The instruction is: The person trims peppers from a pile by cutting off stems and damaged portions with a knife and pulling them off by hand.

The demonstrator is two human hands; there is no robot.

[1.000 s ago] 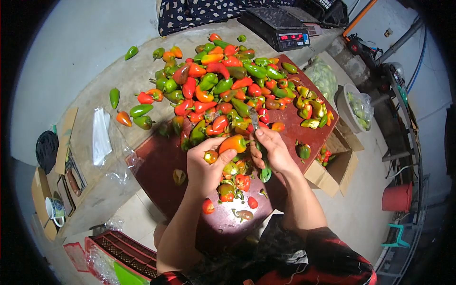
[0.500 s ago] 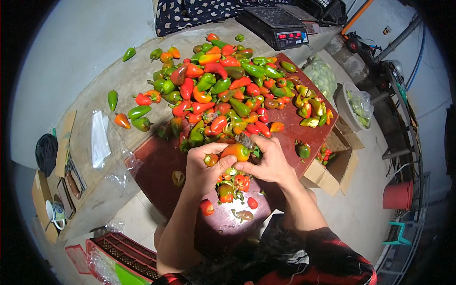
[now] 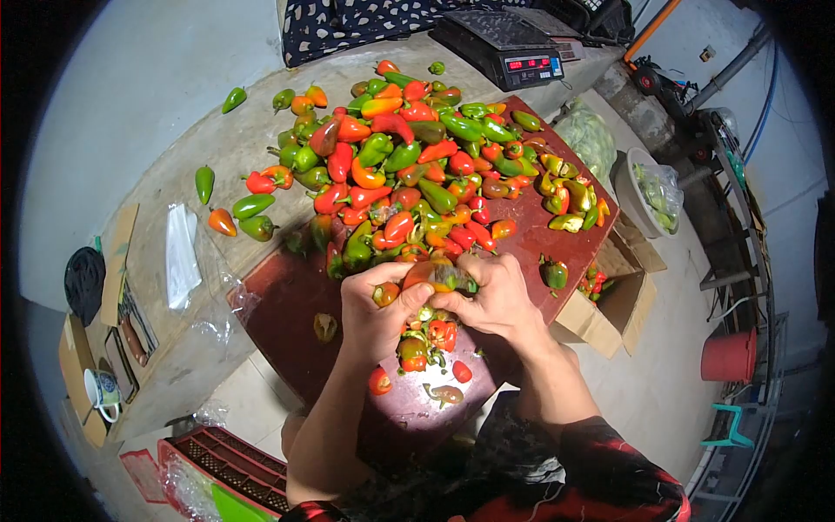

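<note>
Above the near part of the red table, my left hand (image 3: 376, 315) and my right hand (image 3: 497, 297) are both closed on one orange pepper (image 3: 420, 274). A dark greyish patch shows on its right side, by my right thumb. A smaller red-green pepper piece (image 3: 385, 294) shows inside the curl of my left hand; how it is held I cannot tell. Below my hands lie torn pepper pieces (image 3: 414, 352) in red and green, with stems and scraps. Just beyond my fingers rises a large heap of red, orange and green peppers (image 3: 396, 157).
Split peppers (image 3: 570, 191) lie at the red table's (image 3: 278, 287) right side, with a lone dark green pepper (image 3: 554, 274) nearer. A cardboard box (image 3: 639, 304) stands right. Loose peppers lie on the concrete ledge. A digital scale (image 3: 504, 56) sits behind; a red crate (image 3: 226, 461) is lower left.
The orange pepper has turned between my hands, so its dark patch faces up more. My hands stay in nearly the same place.
</note>
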